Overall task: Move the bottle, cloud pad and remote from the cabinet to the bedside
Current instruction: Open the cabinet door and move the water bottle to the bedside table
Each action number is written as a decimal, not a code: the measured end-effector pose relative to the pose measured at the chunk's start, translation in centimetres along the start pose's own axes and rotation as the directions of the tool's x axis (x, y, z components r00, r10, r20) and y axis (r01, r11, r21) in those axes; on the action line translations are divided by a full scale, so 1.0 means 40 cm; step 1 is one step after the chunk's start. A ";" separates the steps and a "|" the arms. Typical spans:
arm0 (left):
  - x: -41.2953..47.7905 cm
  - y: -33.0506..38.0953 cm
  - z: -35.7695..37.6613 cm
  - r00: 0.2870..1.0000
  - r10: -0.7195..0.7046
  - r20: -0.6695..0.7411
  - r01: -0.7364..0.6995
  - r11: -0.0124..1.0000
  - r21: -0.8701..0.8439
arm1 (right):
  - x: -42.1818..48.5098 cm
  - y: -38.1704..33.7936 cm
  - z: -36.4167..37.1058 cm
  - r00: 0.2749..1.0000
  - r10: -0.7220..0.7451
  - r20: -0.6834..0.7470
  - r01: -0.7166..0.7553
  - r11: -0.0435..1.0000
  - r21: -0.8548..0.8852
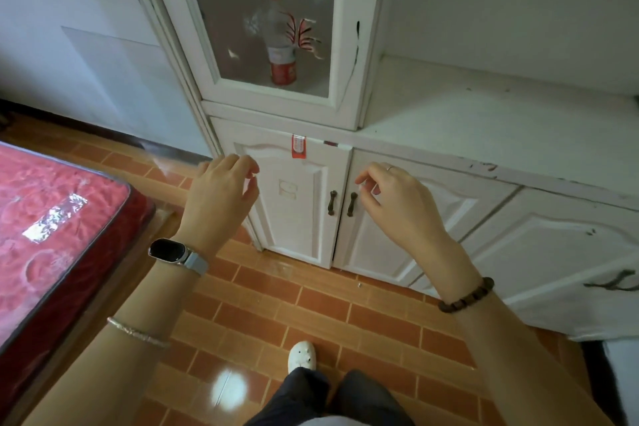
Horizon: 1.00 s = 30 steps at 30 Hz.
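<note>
A clear plastic bottle with a red cap and red label stands upright behind the glass door of the white cabinet. That glass door is closed. My left hand hovers in front of the lower left cabinet door, fingers loosely curled, holding nothing. My right hand hangs just right of the two dark door handles, fingers relaxed and empty. No cloud pad or remote shows anywhere in view.
A bed with a red mattress fills the left side. A white counter top runs to the right of the tall cabinet, above more closed doors. Orange brick-pattern floor lies below, with my legs and a white shoe.
</note>
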State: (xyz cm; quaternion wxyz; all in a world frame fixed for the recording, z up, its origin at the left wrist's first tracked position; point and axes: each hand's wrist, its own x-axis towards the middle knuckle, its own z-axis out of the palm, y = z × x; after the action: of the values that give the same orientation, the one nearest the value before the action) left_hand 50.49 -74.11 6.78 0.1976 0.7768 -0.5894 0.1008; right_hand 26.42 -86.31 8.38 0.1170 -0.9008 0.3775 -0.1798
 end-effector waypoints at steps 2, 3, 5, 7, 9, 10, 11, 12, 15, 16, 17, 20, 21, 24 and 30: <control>0.046 -0.012 0.002 1.000 0.016 -0.013 -0.016 1.000 -0.007 | 0.035 0.001 -0.007 1.000 0.006 -0.020 -0.006 1.000 -0.001; 0.067 -0.014 0.001 1.000 0.019 -0.020 -0.019 1.000 -0.016 | 0.050 0.002 -0.013 1.000 0.010 -0.028 -0.010 1.000 0.002; 0.105 -0.012 0.000 0.999 0.028 -0.039 -0.030 0.999 -0.036 | 0.079 0.001 -0.029 0.999 0.015 -0.048 -0.014 1.000 0.015; 0.140 -0.005 -0.003 0.997 0.049 -0.066 -0.051 0.998 -0.039 | 0.106 0.001 -0.049 0.998 0.014 -0.067 -0.013 1.000 0.015; 0.174 0.005 -0.007 0.994 0.067 -0.091 -0.070 0.997 -0.036 | 0.133 0.002 -0.072 0.995 0.009 -0.095 -0.007 1.000 0.021; 0.190 0.010 -0.013 0.992 0.072 -0.104 -0.076 0.996 -0.038 | 0.146 0.003 -0.085 0.993 0.002 -0.115 0.002 1.000 0.028; 0.207 0.016 -0.020 0.990 0.077 -0.121 -0.082 0.996 -0.040 | 0.159 0.002 -0.099 0.990 -0.007 -0.137 0.012 0.999 0.037; 0.225 0.023 -0.030 0.986 0.081 -0.145 -0.087 0.995 -0.039 | 0.172 0.001 -0.115 0.987 -0.016 -0.160 0.024 0.999 0.047; 0.284 0.048 -0.076 0.970 0.098 -0.224 -0.105 0.994 -0.017 | 0.217 -0.003 -0.171 0.972 -0.053 -0.229 0.071 0.995 0.073; 0.307 0.058 -0.096 0.961 0.111 -0.252 -0.116 0.993 -0.005 | 0.234 -0.005 -0.193 0.965 -0.068 -0.254 0.091 0.993 0.077; 0.329 0.068 -0.117 0.952 0.125 -0.279 -0.127 0.992 0.009 | 0.252 -0.008 -0.217 0.957 -0.086 -0.276 0.112 0.990 0.082; 0.400 0.102 -0.188 0.917 0.162 -0.365 -0.151 0.987 0.059 | 0.306 -0.022 -0.299 0.926 -0.143 -0.348 0.182 0.980 0.082; 0.425 0.112 -0.212 0.903 0.176 -0.392 -0.161 0.984 0.071 | 0.324 -0.028 -0.328 0.915 -0.160 -0.371 0.199 0.977 0.071; 0.497 0.141 -0.288 0.855 0.225 -0.467 -0.204 0.974 0.096 | 0.378 -0.048 -0.416 0.879 -0.200 -0.434 0.239 0.970 0.036; 0.615 0.187 -0.430 0.755 0.314 -0.575 -0.275 0.949 0.157 | 0.459 -0.089 -0.560 0.815 -0.246 -0.525 0.325 0.944 0.062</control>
State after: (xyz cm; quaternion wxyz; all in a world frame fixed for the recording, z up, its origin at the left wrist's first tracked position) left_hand 51.67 -90.00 33.28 0.3290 0.6093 -0.6090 0.3869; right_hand 31.40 -98.81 34.28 0.0512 -0.8559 0.2408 -0.4548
